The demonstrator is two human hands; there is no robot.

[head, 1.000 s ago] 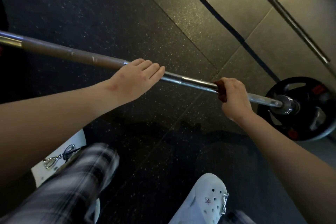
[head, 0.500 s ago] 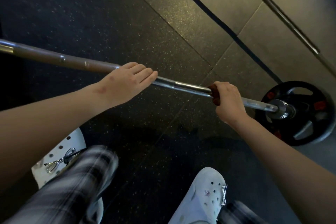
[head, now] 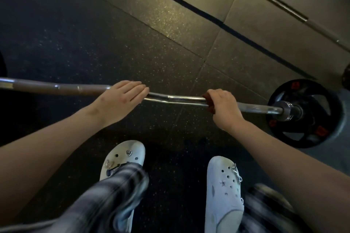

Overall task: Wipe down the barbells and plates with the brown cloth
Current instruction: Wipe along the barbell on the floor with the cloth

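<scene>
Feet have stepped in since a moment ago: both white clogs (head: 223, 185) now stand side by side just below the barbell (head: 181, 98). The right hand (head: 224, 109) is curled tight round the bar, with the brown cloth (head: 209, 107) squeezed under it. It has slid a little away from the black plate (head: 303, 134). The left hand (head: 121, 100) lies flat on the bar, fingers straight. So the wiping seems to be heading for the middle. Only the left hand is in the cloth's way. Another barbell (head: 274, 0) lies far off on the floor.
</scene>
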